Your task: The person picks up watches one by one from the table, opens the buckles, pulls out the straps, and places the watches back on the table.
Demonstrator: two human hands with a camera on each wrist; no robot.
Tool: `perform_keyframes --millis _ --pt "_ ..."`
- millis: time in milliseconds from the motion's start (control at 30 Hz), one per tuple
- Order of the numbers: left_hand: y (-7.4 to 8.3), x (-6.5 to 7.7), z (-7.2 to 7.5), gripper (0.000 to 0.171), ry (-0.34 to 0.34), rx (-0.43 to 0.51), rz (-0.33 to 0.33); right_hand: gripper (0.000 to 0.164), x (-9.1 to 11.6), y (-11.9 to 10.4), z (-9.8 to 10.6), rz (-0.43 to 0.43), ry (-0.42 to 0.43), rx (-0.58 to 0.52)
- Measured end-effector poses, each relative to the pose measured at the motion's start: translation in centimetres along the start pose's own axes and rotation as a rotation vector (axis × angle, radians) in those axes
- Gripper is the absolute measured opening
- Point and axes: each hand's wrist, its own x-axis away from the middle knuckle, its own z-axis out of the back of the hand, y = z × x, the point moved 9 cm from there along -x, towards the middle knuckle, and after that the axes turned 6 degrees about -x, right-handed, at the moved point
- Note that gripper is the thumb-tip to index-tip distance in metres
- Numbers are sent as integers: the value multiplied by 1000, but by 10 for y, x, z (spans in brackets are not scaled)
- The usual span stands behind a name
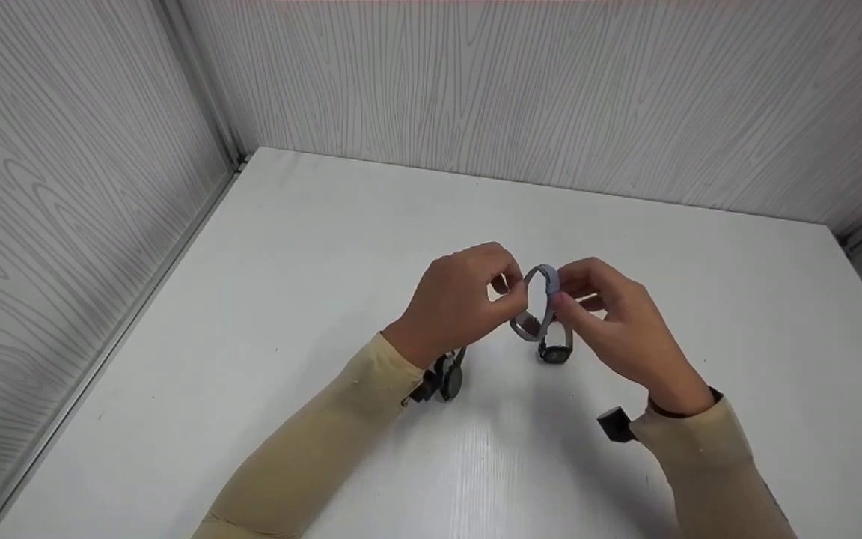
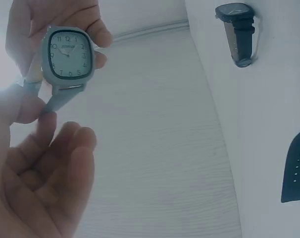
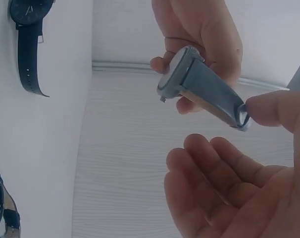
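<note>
A wristwatch point(image 1: 551, 281) with a grey-blue strap is held up above the table between both hands. Its pale, rounded-square dial point(image 2: 69, 55) shows in the left wrist view. My left hand point(image 1: 465, 296) pinches one side of the watch loop with thumb and fingertips. At the other side, my right hand point(image 1: 622, 322) holds the strap between thumb and finger. In the right wrist view the right thumb point(image 3: 269, 106) presses at the buckle end of the strap point(image 3: 214, 91), while the other fingers point(image 3: 189, 163) are loosely bent. The exact left fingertip contact is partly hidden.
A dark-cased watch point(image 1: 554, 353) with a looped strap lies on the white table point(image 1: 341, 224) below the hands. Another black watch point(image 1: 453, 380) lies by the left wrist, partly covered. Wood-grain panels point(image 1: 476, 90) stand at the back and sides.
</note>
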Motion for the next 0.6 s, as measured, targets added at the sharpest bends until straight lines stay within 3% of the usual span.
perform_keyframes --millis 100,233,600 --pt "11 1 9 7 83 14 -104 22 3 -11 3 46 17 -32" --pt "19 2 17 7 139 23 -180 26 7 -22 4 93 14 -79" --pt "38 3 22 11 116 -2 -277 11 11 -30 8 162 44 -150"
